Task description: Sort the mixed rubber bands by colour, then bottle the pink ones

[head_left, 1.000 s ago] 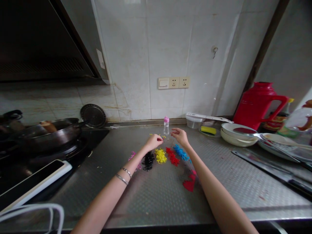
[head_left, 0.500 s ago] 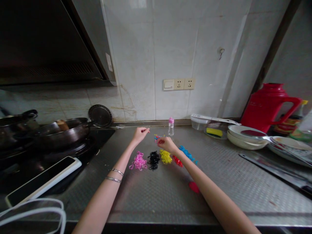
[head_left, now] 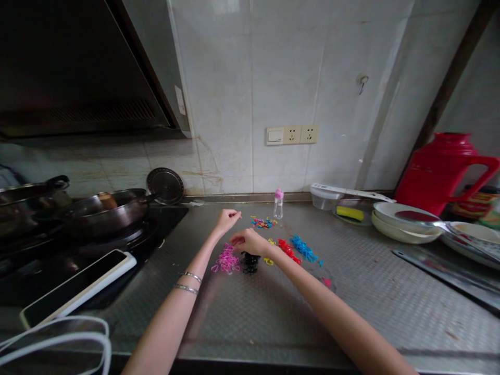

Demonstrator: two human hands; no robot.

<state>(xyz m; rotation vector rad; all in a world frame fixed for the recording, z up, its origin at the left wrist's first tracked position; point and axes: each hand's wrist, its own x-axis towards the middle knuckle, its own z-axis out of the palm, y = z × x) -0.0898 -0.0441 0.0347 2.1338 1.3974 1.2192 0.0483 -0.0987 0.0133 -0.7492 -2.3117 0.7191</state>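
Observation:
Small rubber bands lie in piles sorted by colour: pink (head_left: pixel 226 260), black (head_left: pixel 250 263), yellow (head_left: pixel 269 260), red (head_left: pixel 288 251) and blue (head_left: pixel 303 248). Behind them is a mixed-colour heap (head_left: pixel 263 223) of the bands. My right hand (head_left: pixel 250 242) hovers over the pink and black piles, fingertips pinched beside the pink pile's top. It covers part of the black and yellow piles. My left hand (head_left: pixel 227 222) is held above the counter left of the mixed heap, fingers closed. Anything in either hand is too small to make out. A small clear bottle with a pink top (head_left: pixel 278 204) stands behind.
A stove with a pan (head_left: pixel 109 211) and a white-edged device (head_left: pixel 78 286) with cables are on the left. A plastic tub (head_left: pixel 324 199), a yellow sponge (head_left: pixel 349 213), bowls (head_left: pixel 406 229), a knife (head_left: pixel 445 276) and a red thermos (head_left: pixel 437 172) stand right. A red piece (head_left: pixel 327 282) lies near my right forearm.
My right hand has moved left from the mixed heap to the pink pile, uncovering the heap and the red pile. My left hand stays nearly in place. The view has shifted slightly.

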